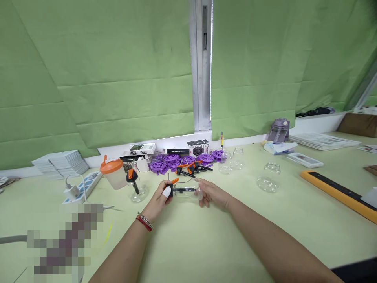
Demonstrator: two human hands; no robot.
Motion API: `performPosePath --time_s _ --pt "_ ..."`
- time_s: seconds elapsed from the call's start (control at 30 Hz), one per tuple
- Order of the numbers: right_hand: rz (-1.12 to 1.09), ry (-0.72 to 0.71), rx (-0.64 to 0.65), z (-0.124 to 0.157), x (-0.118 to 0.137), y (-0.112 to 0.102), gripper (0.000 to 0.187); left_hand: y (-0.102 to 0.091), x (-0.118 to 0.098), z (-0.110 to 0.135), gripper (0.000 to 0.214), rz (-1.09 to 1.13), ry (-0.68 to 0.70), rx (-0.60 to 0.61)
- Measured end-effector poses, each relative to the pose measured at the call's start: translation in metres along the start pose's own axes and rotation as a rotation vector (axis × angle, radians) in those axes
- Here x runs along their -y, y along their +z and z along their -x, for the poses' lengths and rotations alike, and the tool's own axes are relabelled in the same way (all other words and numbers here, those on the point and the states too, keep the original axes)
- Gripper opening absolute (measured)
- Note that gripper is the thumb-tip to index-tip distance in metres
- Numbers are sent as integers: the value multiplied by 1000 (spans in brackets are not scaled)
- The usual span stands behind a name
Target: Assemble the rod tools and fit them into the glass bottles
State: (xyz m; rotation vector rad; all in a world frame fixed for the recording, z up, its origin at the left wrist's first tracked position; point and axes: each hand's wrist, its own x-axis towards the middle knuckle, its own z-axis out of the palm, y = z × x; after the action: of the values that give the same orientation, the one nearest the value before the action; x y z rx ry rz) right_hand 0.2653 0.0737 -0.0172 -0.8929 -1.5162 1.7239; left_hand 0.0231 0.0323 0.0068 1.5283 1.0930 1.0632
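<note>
A clear glass jar [188,195] lies on its side in the air between my hands, above the table. My left hand [159,199], with a white cover on the thumb, is closed on the black lid [170,190] at the jar's mouth. An orange piece [175,181] sticks out there, and a dark rod runs inside the glass. My right hand [212,193] grips the jar's rounded base, fingers curled round it. To the left stands a similar jar [139,195] with a black and orange lid [131,175]. Several black and orange lid parts [193,169] lie beyond my hands.
Purple wheel-shaped parts [171,159] and small boxes [198,148] line the back. Glass jars [268,184] stand to the right, near an orange and black bar [335,193]. An orange-lidded cup [113,175] and a power strip [88,186] are left. Another person's hand [371,169] shows at far right.
</note>
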Motion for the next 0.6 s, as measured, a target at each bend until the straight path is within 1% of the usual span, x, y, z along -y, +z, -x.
performPosePath --time_s 0.1,0.17,0.23,0.27,0.33,0.37,0.4,0.5,0.53,0.6 --pt "42 39 -54 -3 -1 1 71 2 0 0 37 3 0 -3" --pt "20 -1 -69 -2 0 1 72 2 0 -1 38 -5 -5 -13" --pt "-11 -67 -35 1 2 0 75 1 -1 -1 39 -14 -11 -29" --pt "-19 -89 -3 3 3 0 80 1 -1 -1 39 -12 -11 -40" --pt "-33 -92 52 6 4 -2 90 0 -1 -1 40 0 -4 -58" --pt "-39 -79 63 6 4 -2 92 0 -1 -1 40 5 0 -63" --pt "-40 -60 65 5 3 -3 89 -1 -1 -1 41 8 2 -65" --pt "9 -2 27 0 -3 -4 67 -1 -1 0 40 6 8 -52" --pt "40 10 10 -2 -4 -4 64 -1 -1 0 40 7 8 -48" --pt "106 14 -26 -5 -6 -4 66 -1 -1 0 40 10 7 -43"
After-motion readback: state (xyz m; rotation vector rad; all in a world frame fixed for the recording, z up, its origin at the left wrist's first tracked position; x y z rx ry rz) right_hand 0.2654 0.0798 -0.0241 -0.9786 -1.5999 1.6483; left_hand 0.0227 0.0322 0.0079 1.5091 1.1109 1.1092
